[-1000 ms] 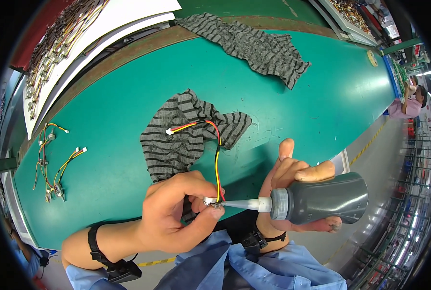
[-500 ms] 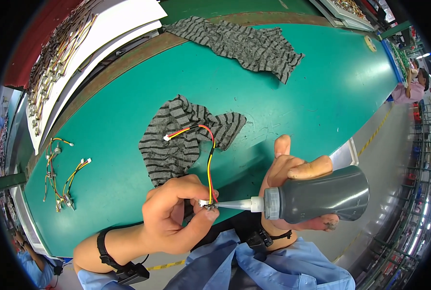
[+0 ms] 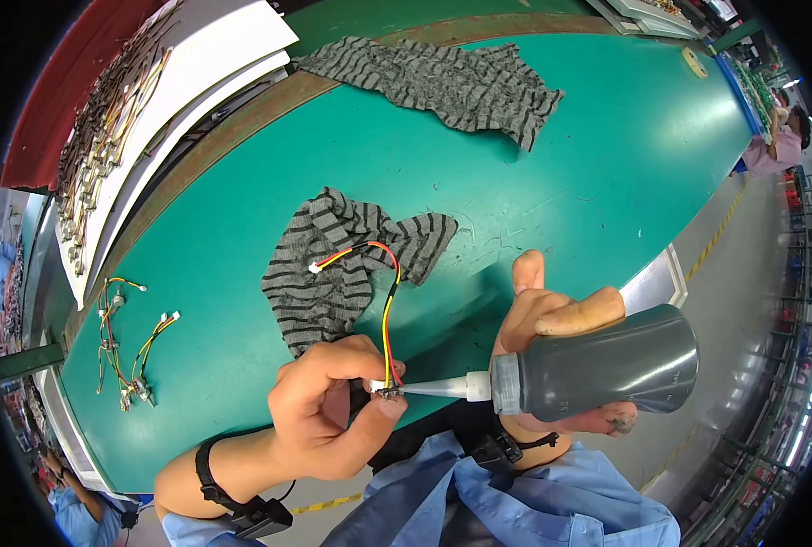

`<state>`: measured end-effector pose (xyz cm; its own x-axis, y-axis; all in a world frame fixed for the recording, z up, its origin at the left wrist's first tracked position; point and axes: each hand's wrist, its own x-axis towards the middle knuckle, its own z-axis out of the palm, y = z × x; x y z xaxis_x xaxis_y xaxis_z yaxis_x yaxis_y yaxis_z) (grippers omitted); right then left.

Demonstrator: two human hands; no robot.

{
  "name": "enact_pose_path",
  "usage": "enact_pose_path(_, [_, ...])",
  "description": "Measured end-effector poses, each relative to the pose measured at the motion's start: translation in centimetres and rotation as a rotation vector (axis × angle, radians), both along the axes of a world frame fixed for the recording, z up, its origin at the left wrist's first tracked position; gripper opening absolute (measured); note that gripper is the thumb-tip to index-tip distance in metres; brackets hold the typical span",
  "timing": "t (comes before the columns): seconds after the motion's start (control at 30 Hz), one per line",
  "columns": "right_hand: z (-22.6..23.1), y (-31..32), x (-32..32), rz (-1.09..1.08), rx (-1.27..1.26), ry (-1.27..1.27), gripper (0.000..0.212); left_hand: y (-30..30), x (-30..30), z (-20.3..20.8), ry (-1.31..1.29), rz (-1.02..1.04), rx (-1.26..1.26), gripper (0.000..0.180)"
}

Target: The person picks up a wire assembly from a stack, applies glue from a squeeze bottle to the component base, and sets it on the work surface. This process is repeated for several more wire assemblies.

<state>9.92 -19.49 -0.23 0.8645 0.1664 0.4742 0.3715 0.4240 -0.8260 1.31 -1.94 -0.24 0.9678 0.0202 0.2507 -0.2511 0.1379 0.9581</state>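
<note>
My left hand (image 3: pixel 319 410) is closed, pinching a small metal and white electronic part (image 3: pixel 387 390) between thumb and forefinger. From that part rises a wire lead (image 3: pixel 390 301) in red, yellow and black, ending in a white plug (image 3: pixel 315 267) above a crumpled grey striped cloth (image 3: pixel 315 292). My right hand (image 3: pixel 524 319) is wrapped round a dark grey squeeze bottle (image 3: pixel 606 363) lying on its side. The bottle's translucent nozzle (image 3: pixel 442 388) points left, its tip at the small part; whether it touches cannot be made out. No liquid shows at the tip.
Several wired parts (image 3: pixel 137 387) lie at the left of the green table (image 3: pixel 597 201). White boards (image 3: pixel 215 46) bearing many wired parts stand at the far left. Another striped cloth (image 3: pixel 442 82) lies at the back, a tape roll (image 3: pixel 694 62) at the far right, near a person (image 3: pixel 775 150).
The whole scene has shifted slightly in view, the table's left side downward. Both hands keep their hold, with the nozzle tip still at the small part.
</note>
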Motion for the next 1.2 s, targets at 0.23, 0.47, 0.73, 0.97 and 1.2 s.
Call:
enact_pose_path(0.23, [0.2,0.4,-0.8,-0.062,0.053,0.196,0.083,0.2,-0.2,0.0,0.016,-0.001,0.01,0.023])
enact_pose_path(0.47, [0.1,0.3,-0.7,-0.077,0.068,0.181,0.083,0.2,-0.2,-0.1,0.009,-0.018,-0.013,0.024])
enact_pose_path(0.73, [0.8,0.5,-0.8,-0.039,0.139,0.22,0.066,0.0,-0.3,-0.1,0.034,0.0,-0.034,0.023])
enact_pose_path(0.97, [0.7,0.5,-0.6,-0.033,0.149,0.197,0.056,0.0,-0.3,0.1,0.051,-0.02,-0.05,0.022])
enact_pose_path(1.2, [0.3,0.4,-0.6,-0.021,0.18,0.177,0.055,-0.1,-0.1,0.4,0.05,-0.037,-0.063,0.02])
